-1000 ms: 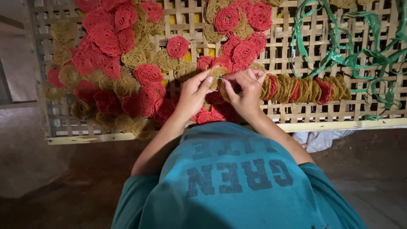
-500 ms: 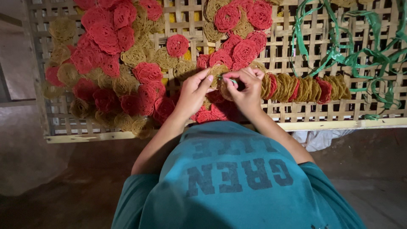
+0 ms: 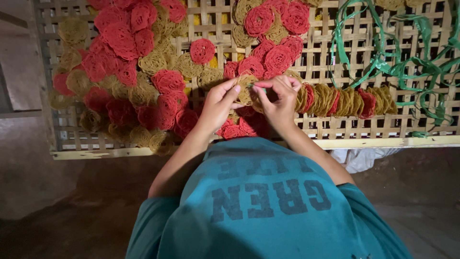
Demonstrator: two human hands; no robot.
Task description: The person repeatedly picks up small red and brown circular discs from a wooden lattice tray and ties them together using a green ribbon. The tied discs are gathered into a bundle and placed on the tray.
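Note:
My left hand (image 3: 218, 103) and my right hand (image 3: 278, 98) meet over a woven bamboo tray (image 3: 335, 139). Together they pinch a tan, lacy round cracker (image 3: 245, 88) between the fingertips, with a bit of green string at its top edge. To the right of my right hand a strung row of tan and red crackers (image 3: 342, 100) lies on edge along the tray. Loose red and tan crackers (image 3: 139, 81) are heaped on the left and behind my hands.
Green plastic string (image 3: 397, 62) lies tangled at the tray's right side. The tray's wooden front edge (image 3: 96, 153) runs below my hands. A white bag (image 3: 359, 158) peeks out under it, above the dark floor. My teal shirt fills the bottom.
Both hands stay together over the same spot. The fingers have shifted slightly on the tan cracker, which now shows more plainly between them.

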